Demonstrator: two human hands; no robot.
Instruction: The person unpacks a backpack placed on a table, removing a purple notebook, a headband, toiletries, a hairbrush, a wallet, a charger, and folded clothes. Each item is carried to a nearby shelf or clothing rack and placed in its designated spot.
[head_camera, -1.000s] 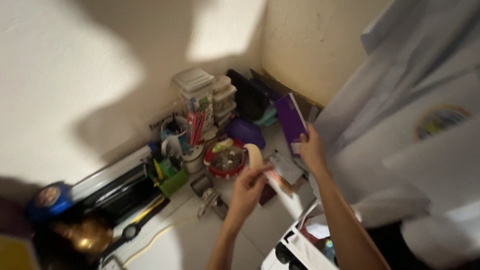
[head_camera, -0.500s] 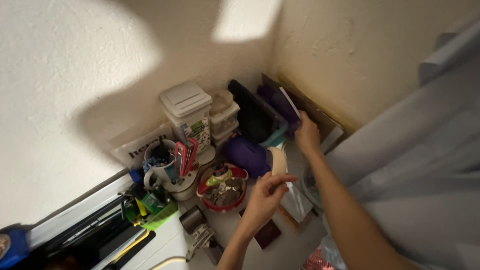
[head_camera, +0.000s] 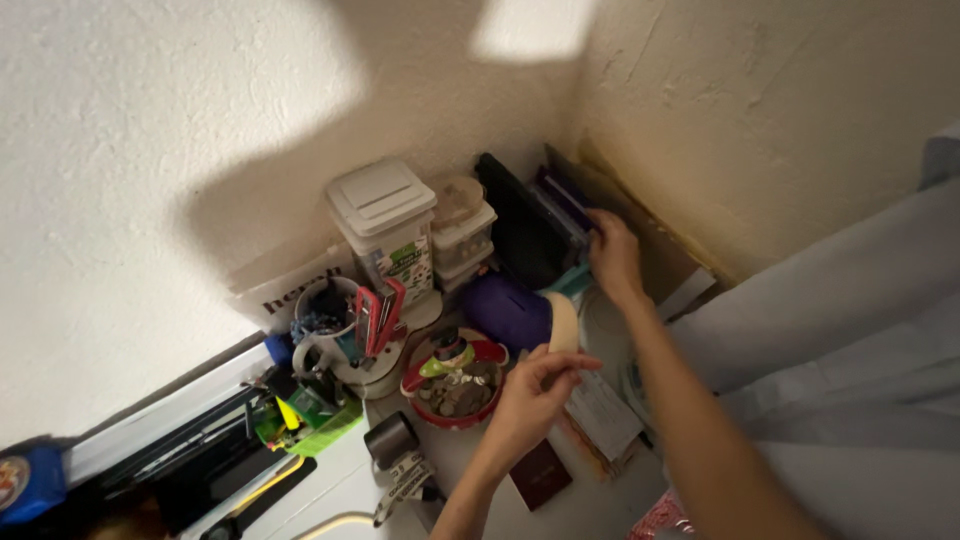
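Observation:
My right hand reaches into the far corner and grips a flat purple book, which stands upright among dark flat things leaning against the wall. My left hand is nearer, its fingers pinched on a pale oval wooden piece held upright above the desk. A red bowl of coins and small items sits just left of that hand. A purple rounded object lies between the bowl and the corner.
A white lidded container and stacked clear boxes stand by the wall. A mug with pens, a green organiser, a dark red booklet and papers crowd the white desk. Grey fabric hangs at the right.
My right hand has carried the purple book from the desk's right side back into the corner, standing it among the dark flat things. The view has shifted toward the corner. My left hand stays put.

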